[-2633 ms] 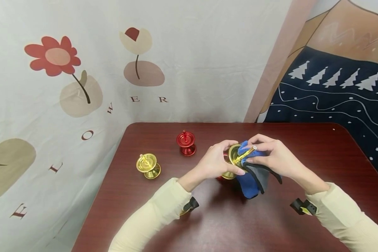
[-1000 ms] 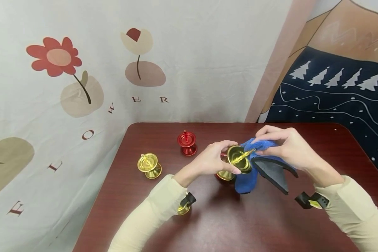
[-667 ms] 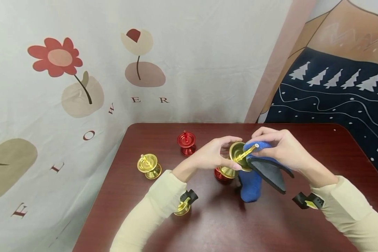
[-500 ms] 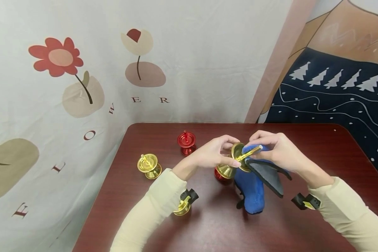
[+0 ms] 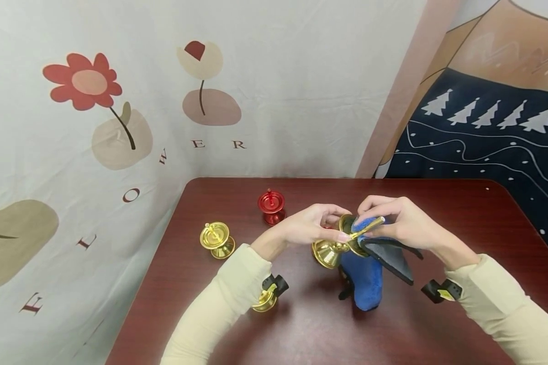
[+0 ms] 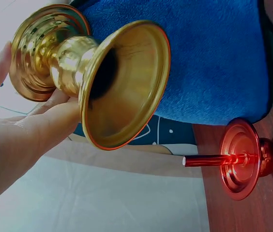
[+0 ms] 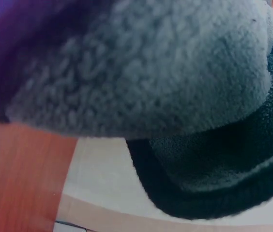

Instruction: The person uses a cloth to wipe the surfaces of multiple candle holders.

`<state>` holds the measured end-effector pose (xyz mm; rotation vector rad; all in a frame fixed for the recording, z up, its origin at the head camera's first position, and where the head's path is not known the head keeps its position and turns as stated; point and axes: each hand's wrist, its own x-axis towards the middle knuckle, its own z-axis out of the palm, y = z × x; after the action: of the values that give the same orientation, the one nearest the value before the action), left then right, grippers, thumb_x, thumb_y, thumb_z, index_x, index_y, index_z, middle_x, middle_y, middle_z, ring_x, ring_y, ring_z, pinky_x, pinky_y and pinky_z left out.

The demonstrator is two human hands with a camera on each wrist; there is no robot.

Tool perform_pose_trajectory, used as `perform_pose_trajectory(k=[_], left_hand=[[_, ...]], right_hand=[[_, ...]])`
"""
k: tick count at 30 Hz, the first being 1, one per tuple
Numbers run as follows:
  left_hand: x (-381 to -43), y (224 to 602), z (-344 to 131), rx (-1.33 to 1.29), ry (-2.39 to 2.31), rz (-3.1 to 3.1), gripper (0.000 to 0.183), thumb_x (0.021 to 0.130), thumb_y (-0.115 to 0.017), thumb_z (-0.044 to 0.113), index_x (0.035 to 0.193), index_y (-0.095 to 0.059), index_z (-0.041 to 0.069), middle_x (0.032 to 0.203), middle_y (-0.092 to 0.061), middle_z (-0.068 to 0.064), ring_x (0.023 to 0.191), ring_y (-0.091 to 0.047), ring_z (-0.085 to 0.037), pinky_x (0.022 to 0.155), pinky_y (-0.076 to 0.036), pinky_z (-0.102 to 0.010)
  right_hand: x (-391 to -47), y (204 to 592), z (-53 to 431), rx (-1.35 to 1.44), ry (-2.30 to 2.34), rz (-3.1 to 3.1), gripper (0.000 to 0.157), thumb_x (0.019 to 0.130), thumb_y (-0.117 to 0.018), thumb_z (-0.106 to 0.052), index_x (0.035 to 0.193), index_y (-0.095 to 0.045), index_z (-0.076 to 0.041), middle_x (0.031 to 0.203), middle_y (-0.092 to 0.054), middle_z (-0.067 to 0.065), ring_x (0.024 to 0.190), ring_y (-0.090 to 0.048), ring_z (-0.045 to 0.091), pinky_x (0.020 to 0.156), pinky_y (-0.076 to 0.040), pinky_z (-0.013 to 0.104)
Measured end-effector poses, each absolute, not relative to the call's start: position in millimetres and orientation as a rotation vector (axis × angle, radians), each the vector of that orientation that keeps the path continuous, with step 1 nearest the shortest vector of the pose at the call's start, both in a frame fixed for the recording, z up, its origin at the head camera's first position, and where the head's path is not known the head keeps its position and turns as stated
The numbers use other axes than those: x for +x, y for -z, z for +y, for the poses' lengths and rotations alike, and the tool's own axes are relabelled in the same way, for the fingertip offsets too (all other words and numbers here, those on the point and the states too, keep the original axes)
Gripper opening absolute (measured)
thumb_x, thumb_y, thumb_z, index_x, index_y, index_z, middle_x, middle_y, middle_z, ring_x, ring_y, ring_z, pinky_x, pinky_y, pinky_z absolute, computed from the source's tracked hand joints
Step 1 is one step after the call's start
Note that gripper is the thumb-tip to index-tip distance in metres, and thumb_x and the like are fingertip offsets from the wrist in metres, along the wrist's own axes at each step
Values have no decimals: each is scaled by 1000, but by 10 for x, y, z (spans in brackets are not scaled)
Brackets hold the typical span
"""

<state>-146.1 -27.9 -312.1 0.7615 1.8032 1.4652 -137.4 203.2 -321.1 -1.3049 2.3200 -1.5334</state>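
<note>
My left hand [image 5: 303, 226] grips a shiny gold candle holder [image 5: 327, 253] by its upper dish, thumb and fingers at the rim. The holder is tilted, its spike [image 5: 369, 227] pointing up and right; the left wrist view shows its hollow flared base [image 6: 131, 92]. With my right hand [image 5: 399, 223] I pinch a blue and grey cloth [image 5: 367, 286] with dark edging, pressed into the dish beside the spike. Most of the cloth hangs below the hands. In the right wrist view the cloth's grey fleecy side [image 7: 151, 72] covers most of the picture and hides the fingers.
A red candle holder [image 5: 271, 204] and a gold one [image 5: 217, 240] stand at the left of the dark red table [image 5: 301, 324]. Another gold one [image 5: 266, 301] is partly behind the left sleeve. A red candle holder [image 6: 240, 159] stands behind the held one in the left wrist view.
The gold candle holder has tipped, its base swinging toward the front. My right hand moved right and up with the cloth, then came back down; the cloth's blue end hangs lower.
</note>
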Motion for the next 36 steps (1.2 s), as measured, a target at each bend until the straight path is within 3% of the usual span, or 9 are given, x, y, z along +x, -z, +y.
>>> perform_pose_trajectory(k=[8,12,18,27,36], left_hand=[[-1465,3139,-279,823,-1435,1893,55,83,-62,0,132,-37,-7,123,-52,-21,100,-57,-17,82,-48,-26],[-1453,3155,-295,814,-1459,2078,62,79,-69,3,133,-39,-4,124,-52,-18,108,-54,-19,87,-45,-24],[-1360,3210,-233,637,-1616,2392,72,70,-79,9,130,-42,-1,113,-60,-13,101,-57,-19,84,-46,-22],[-1219,3342,-84,585,-1632,2548,75,68,-81,13,131,-42,2,111,-59,-10,94,-59,-17,80,-46,-20],[-1195,3402,-76,683,-1545,2616,73,68,-81,12,131,-43,1,115,-57,-10,96,-56,-17,82,-45,-22]], right_hand=[[-1348,3089,2166,-1217,1580,2356,30,74,-64,17,97,-68,-2,96,-57,7,87,-52,18,66,-51,25],[-1290,2996,2195,-906,1597,2546,21,79,-66,6,97,-69,-3,97,-58,6,87,-51,20,64,-50,26],[-1195,2954,2103,-496,1675,2652,22,82,-68,-9,102,-67,-3,99,-59,5,87,-55,19,68,-51,25],[-1186,3251,1882,-609,1649,2716,24,78,-71,-5,101,-67,-1,96,-59,5,84,-56,13,73,-48,18],[-1150,3360,1853,-684,1471,2860,19,73,-76,-5,91,-69,-4,92,-57,0,77,-53,11,61,-47,19]])
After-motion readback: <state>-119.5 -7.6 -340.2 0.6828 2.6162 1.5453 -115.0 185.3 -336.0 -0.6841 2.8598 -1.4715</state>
